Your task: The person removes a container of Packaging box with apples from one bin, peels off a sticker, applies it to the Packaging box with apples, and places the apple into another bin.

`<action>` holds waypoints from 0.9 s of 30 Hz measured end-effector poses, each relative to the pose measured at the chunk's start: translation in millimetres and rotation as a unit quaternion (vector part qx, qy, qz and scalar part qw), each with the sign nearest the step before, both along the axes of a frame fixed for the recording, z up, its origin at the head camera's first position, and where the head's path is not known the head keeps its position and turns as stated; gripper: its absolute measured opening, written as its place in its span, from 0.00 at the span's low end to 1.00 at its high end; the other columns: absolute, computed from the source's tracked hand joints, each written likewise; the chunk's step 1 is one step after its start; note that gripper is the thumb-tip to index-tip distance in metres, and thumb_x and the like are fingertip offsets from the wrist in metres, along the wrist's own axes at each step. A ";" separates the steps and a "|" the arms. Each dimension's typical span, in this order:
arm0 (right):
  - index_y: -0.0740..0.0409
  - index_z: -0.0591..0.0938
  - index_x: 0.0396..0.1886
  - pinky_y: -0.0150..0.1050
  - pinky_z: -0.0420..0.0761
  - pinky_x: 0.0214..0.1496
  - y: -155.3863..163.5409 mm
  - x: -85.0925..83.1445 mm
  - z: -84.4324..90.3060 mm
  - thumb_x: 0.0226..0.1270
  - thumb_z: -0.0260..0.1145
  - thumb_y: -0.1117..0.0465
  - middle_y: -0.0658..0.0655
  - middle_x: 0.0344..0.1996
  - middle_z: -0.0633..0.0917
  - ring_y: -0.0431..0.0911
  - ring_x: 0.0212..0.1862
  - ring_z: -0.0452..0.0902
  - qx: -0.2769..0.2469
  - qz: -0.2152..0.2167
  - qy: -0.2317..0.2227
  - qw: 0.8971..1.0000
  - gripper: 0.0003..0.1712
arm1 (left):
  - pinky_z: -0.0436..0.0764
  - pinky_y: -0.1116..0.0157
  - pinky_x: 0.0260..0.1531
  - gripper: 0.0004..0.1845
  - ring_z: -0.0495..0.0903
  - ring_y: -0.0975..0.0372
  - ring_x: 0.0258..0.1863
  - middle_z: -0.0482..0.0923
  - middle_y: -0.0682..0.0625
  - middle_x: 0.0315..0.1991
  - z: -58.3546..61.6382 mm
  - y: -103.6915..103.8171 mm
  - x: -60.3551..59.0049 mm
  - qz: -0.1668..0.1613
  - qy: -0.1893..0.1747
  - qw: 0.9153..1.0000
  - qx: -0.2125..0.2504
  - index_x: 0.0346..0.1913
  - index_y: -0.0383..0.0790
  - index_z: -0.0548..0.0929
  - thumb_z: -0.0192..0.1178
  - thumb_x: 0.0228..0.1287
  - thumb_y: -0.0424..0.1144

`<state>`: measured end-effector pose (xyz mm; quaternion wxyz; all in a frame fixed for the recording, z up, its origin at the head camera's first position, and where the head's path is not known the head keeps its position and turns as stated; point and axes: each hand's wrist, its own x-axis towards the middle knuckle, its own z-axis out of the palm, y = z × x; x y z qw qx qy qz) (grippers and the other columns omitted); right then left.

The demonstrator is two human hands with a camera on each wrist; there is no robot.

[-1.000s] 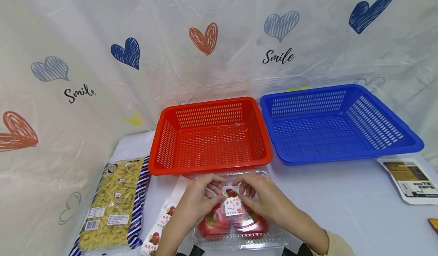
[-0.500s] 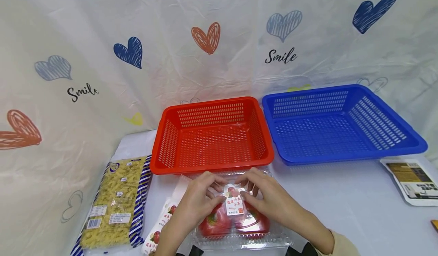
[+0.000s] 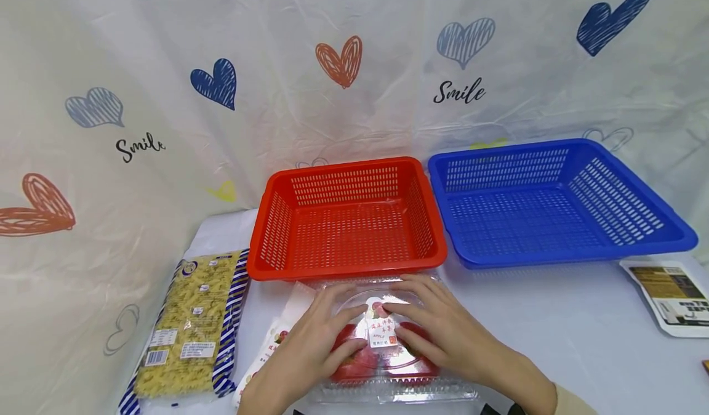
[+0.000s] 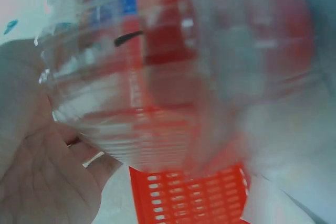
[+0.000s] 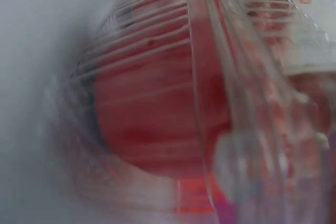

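Observation:
A clear plastic clamshell box (image 3: 399, 394) with red fruits (image 3: 356, 370) inside lies in front of the red basket. On its lid sits a white label (image 3: 382, 334) printed with red fruit and red writing. My left hand (image 3: 317, 336) rests on the lid at the label's left, fingers spread. From the other side, my right hand (image 3: 445, 324) touches the lid with extended fingers near the label's right edge. The right wrist view shows a red fruit (image 5: 152, 103) through the ridged box wall. The left wrist view is blurred by the clear plastic (image 4: 152, 93).
A red basket (image 3: 346, 273) stands just behind the box, with a blue basket (image 3: 570, 256) to its right. A bag of yellow pasta (image 3: 188, 316) lies at left. Beside it, a strip of labels (image 3: 266, 350) runs partly under my left arm. A white-edged pouch (image 3: 670, 298) is far right.
My fingers were bunched with the thumbs pressing near the label; now both hands have spread and flattened across the lid. The label sits flatter. The whole view has shifted slightly.

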<state>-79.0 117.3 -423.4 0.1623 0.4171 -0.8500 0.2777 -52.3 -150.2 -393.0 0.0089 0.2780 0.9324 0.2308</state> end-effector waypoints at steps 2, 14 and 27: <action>0.46 0.84 0.66 0.51 0.60 0.79 3.3 0.8 -0.2 0.80 0.63 0.46 0.54 0.69 0.77 0.54 0.73 0.66 0.020 -0.005 0.000 1.000 0.21 | 0.65 0.48 0.75 0.29 0.59 0.55 0.79 0.61 0.51 0.78 -2.7 -1.4 1.6 0.005 -0.014 1.000 -0.004 0.71 0.51 0.80 0.68 0.70 0.54; 0.36 0.80 0.71 0.61 0.66 0.74 10.7 -0.1 5.3 0.76 0.65 0.41 0.54 0.76 0.71 0.55 0.77 0.62 0.100 -0.004 -0.010 0.995 0.27 | 0.47 0.41 0.79 0.27 0.41 0.54 0.84 0.49 0.53 0.85 -9.3 -5.0 4.7 0.011 -0.079 0.997 -0.008 0.74 0.73 0.73 0.56 0.75 0.64; 0.31 0.85 0.63 0.42 0.30 0.83 16.6 1.2 7.4 0.77 0.63 0.40 0.58 0.76 0.69 0.63 0.77 0.58 0.099 0.060 0.023 0.993 0.20 | 0.43 0.38 0.78 0.23 0.30 0.56 0.84 0.39 0.58 0.86 -6.8 -10.1 7.0 -0.003 -0.138 0.990 0.006 0.67 0.74 0.81 0.54 0.73 0.68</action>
